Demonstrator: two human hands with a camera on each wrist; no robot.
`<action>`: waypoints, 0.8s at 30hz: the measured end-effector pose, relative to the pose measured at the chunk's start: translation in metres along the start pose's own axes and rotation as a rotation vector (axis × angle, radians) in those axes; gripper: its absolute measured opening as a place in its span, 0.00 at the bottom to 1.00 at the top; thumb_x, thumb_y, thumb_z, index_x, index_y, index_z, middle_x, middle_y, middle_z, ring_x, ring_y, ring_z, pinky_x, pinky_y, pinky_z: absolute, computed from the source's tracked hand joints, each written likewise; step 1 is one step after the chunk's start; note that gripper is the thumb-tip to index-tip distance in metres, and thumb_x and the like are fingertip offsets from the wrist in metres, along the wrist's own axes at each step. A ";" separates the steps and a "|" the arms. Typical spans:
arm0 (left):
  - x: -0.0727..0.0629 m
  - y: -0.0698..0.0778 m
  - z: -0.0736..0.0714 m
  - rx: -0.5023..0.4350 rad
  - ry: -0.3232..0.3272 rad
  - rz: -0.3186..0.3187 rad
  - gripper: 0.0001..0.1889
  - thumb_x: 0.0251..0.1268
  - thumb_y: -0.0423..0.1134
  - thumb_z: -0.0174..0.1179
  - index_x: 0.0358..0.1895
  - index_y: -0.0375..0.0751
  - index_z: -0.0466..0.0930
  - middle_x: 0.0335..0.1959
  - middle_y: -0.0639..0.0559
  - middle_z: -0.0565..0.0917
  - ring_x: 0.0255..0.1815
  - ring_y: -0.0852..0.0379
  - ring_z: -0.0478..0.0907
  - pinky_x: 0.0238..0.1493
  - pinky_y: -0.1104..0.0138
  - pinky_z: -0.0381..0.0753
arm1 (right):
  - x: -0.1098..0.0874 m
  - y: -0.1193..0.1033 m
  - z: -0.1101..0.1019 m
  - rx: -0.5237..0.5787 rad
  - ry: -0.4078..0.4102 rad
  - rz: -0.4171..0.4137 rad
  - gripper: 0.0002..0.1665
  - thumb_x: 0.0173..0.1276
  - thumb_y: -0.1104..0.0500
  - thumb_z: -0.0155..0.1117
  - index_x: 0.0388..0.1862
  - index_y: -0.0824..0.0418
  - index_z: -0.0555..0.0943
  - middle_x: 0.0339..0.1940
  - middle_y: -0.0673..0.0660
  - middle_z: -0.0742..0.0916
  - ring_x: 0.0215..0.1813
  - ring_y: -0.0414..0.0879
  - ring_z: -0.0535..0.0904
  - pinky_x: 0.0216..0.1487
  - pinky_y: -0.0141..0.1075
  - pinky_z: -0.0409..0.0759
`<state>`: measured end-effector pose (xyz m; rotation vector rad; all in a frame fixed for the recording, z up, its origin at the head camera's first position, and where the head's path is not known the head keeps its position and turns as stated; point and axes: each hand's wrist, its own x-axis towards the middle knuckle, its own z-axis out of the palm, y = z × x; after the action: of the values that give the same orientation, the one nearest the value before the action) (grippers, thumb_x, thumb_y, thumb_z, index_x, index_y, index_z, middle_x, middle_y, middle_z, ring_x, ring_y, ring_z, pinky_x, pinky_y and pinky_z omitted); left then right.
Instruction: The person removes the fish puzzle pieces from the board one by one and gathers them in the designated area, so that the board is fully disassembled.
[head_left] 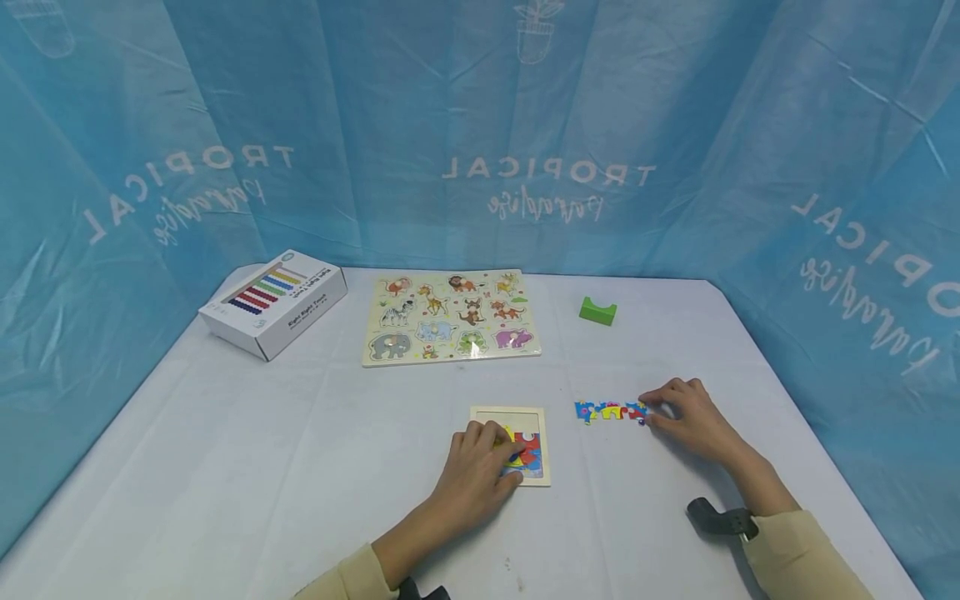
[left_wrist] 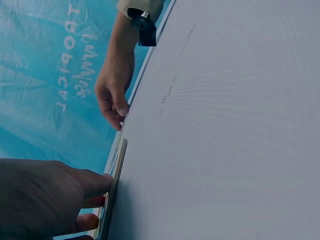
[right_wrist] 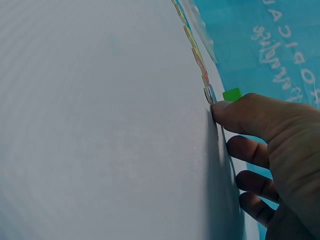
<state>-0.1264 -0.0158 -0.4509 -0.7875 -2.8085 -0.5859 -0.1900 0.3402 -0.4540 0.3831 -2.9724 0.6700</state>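
Note:
In the head view, a small wooden puzzle tray (head_left: 547, 450) lies on the table with colourful puzzle pieces (head_left: 529, 457) in its lower part; bare board shows along its top. My left hand (head_left: 476, 468) rests over the tray's left side, fingertips on the pieces and thumb by the lower edge. To the right, a row of blue, yellow and red jigsaw pieces (head_left: 611, 411) lies flat on the cloth. My right hand (head_left: 693, 421) holds the row's right end piece between thumb and forefinger. In the right wrist view, the thumb (right_wrist: 230, 112) meets the end of the row, other fingers bent loosely.
An animal peg puzzle board (head_left: 450, 318) lies behind the tray. At the back left stands a white box (head_left: 273, 304) with coloured bars printed on it. A green block (head_left: 597, 312) with a curved notch sits at the back right. Blue printed curtains (head_left: 480, 125) hang behind the table.

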 end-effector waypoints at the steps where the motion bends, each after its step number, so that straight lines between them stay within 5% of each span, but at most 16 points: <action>1: 0.000 0.000 0.000 0.002 0.002 0.003 0.17 0.58 0.46 0.63 0.51 0.51 0.82 0.47 0.54 0.74 0.47 0.56 0.64 0.47 0.60 0.64 | 0.000 0.000 0.000 0.001 0.000 0.001 0.17 0.59 0.60 0.67 0.49 0.57 0.83 0.42 0.54 0.81 0.47 0.48 0.66 0.43 0.41 0.66; 10: -0.001 -0.002 -0.001 -0.037 0.013 0.012 0.17 0.56 0.43 0.63 0.51 0.49 0.83 0.47 0.54 0.75 0.48 0.56 0.65 0.46 0.61 0.65 | 0.003 -0.022 0.006 0.006 0.093 -0.025 0.16 0.56 0.61 0.69 0.46 0.59 0.84 0.39 0.56 0.81 0.46 0.49 0.64 0.42 0.41 0.64; 18: -0.006 -0.014 -0.010 -0.127 0.053 -0.043 0.16 0.53 0.40 0.65 0.48 0.48 0.82 0.46 0.55 0.75 0.49 0.57 0.67 0.48 0.62 0.68 | 0.012 -0.072 0.030 0.002 0.220 -0.233 0.15 0.52 0.59 0.73 0.40 0.58 0.85 0.35 0.54 0.81 0.43 0.48 0.67 0.43 0.42 0.62; 24: -0.009 -0.031 -0.016 -0.142 0.075 -0.124 0.17 0.51 0.40 0.67 0.47 0.46 0.82 0.47 0.54 0.77 0.52 0.54 0.69 0.51 0.59 0.70 | 0.013 -0.113 0.049 -0.043 0.206 -0.294 0.17 0.49 0.55 0.75 0.40 0.54 0.85 0.35 0.50 0.81 0.43 0.46 0.67 0.44 0.41 0.65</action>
<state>-0.1349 -0.0508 -0.4488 -0.6033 -2.7857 -0.8249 -0.1742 0.2177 -0.4506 0.6859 -2.6571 0.5726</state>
